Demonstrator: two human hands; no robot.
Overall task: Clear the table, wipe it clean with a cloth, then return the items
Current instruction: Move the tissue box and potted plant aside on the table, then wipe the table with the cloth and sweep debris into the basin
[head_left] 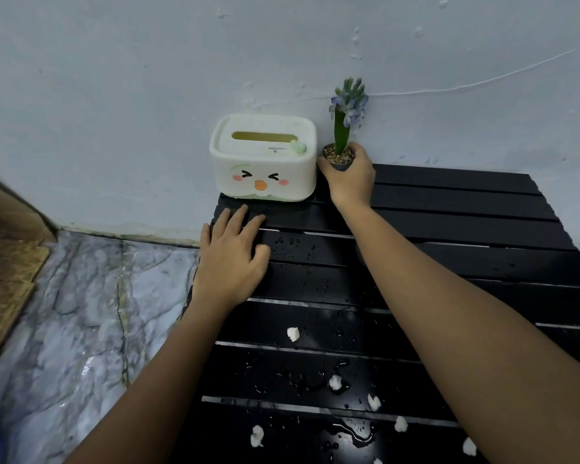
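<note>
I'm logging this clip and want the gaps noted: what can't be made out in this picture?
- Head view: most of the small pot, covered by the right hand that grips it.
- Inside of the tissue box: the slot shows only dark.
- Black slatted table: near and right parts cut off by the frame.
- Blue shape at bottom left: blurred, cut off.

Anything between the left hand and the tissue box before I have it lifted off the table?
Nothing visible. The left hand rests flat on the black slatted table just in front of the tissue box, bare slat between them. The right hand grips the flower pot beside the box, touching or nearly so.
</note>
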